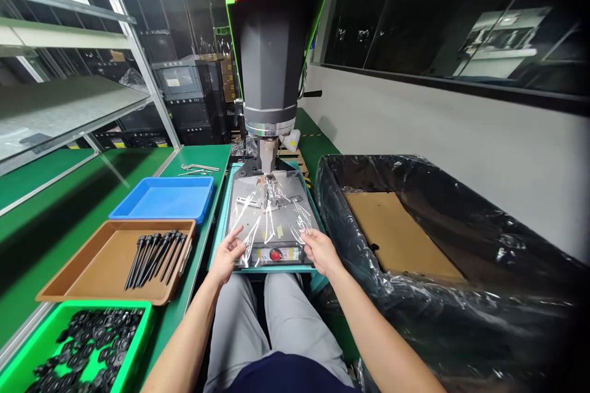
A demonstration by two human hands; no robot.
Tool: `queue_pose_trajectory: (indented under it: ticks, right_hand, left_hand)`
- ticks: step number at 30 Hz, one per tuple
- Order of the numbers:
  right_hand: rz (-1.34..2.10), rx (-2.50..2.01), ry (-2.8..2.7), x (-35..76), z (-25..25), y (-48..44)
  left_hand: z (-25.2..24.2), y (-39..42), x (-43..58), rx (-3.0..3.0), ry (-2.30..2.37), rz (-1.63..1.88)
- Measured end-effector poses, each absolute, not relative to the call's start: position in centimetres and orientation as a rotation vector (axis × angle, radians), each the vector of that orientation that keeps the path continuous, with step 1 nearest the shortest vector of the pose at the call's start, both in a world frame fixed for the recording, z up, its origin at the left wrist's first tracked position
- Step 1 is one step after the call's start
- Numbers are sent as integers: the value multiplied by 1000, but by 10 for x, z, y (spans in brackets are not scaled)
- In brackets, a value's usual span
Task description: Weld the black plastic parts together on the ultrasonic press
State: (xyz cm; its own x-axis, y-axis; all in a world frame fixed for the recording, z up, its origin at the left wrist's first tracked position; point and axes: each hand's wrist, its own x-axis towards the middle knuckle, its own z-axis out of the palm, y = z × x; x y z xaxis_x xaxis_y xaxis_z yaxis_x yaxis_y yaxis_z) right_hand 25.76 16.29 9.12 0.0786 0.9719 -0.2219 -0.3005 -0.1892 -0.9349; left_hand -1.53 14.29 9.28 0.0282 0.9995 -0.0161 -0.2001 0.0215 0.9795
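Observation:
My left hand (225, 256) is at the front left corner of the press base (288, 221), its index finger and thumb apart. Beside its fingertips lies a crinkled, shiny clear plastic film (270, 224) that spreads over the base. At the front right, my right hand (321, 250) has its thumb and index finger closed on the film's edge. Between the hands, on the front panel, sits a red button (275, 254). Above the film the machine's metal tool (268, 156) points down at a small metal fixture (268, 190), partly veiled by glare.
On the left bench stand a blue tray (161, 196), a brown tray (99, 258) with several black rods (154, 258), and a green bin (150, 325) of small black parts (87, 344). A wrench (200, 167) lies behind. To the right is a plastic-lined box (461, 301) with cardboard (401, 239).

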Motion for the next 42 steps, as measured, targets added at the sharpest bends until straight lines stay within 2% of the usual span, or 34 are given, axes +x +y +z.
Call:
queue_pose_trajectory:
  ticks: [7,14,29,33,37,39,42]
  right_hand:
    - [1498,-1353,-732,268,54,97]
    - [1508,-1459,-697,274,16,61]
    - [1425,-1654,-811,278,-30,34]
    - [1227,-1841,-981,290,-49,43]
    - [749,-1953,-1356,297,-33,75]
    - [566,-1825,-1505,290,-5,104]
    - [479,-1562,-1601,269,50,162]
  left_hand:
    - [44,76,-14,967,1121,1191]
    - [2,43,-9,858,1148,1088]
    - [-38,5,-5,795,1267,978]
    - [-52,8,-5,806,1317,922]
    - [-64,11,-10,915,1496,759]
    - [-62,13,-14,967,1582,714]
    - [-51,17,-21,1059,1658,688]
